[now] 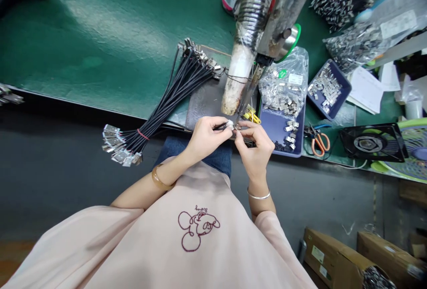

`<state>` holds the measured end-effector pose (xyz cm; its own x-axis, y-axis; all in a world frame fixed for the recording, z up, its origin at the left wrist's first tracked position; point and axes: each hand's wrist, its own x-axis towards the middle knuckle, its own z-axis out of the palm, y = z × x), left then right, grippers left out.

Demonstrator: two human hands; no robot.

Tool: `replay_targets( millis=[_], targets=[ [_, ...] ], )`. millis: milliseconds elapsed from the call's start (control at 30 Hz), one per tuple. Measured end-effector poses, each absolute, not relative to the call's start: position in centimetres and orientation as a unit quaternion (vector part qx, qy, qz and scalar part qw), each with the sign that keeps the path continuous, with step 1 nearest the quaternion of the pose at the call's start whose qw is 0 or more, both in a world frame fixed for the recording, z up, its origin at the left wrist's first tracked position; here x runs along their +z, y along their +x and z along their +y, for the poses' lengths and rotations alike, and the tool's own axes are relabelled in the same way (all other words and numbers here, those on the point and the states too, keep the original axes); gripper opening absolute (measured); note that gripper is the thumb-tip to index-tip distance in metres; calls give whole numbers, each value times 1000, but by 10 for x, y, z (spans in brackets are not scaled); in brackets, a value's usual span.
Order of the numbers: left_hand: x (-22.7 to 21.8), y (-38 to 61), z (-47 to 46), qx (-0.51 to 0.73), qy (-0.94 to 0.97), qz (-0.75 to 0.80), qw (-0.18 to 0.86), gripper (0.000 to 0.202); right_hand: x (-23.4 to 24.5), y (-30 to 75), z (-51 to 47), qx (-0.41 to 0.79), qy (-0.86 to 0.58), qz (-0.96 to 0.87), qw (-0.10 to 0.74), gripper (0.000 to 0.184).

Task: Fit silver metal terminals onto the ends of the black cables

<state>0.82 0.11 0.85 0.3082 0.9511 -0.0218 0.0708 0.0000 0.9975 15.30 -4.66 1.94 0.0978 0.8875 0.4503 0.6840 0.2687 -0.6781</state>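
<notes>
Just below the taped nozzle, my left hand (pixel 211 136) is closed on a black cable (pixel 220 126), pinching it close to its whitish end. My right hand (pixel 255 144) meets it fingertip to fingertip, with thumb and forefinger pinched at the cable's end. Whatever small piece sits between those right fingertips is too tiny to make out. A bundle of black cables (pixel 167 95) with metal plugs at both ends lies to the left, tied with a red band (pixel 143 134) and overhanging the bench edge. Behind my right hand is a yellow tool (pixel 252 114), partly hidden.
A ribbed hose with a white taped nozzle (pixel 233 75) and a metal arm (pixel 278 17) hang over the work spot. On the right are a blue tray (pixel 300 140) of metal connector shells, a smaller bin (pixel 345 87), orange-handled pliers (pixel 320 143) and a black fan (pixel 373 142).
</notes>
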Motion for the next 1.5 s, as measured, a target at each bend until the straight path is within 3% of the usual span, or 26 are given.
replay_targets(
  millis=[800,1200,1400,1500],
  targets=[
    [11,7,2,383,596,442,550,21,21,152,-48,105,-587,-667,446,10],
    [6,7,2,368,593,435,568,12,19,152,-58,64,-590,-688,417,9],
    [7,6,-2,411,563,414,585,11,21,152,-53,174,-603,-633,454,8],
    [8,6,-2,415,562,420,580,10,21,153,-50,157,-595,-647,450,9]
  ],
)
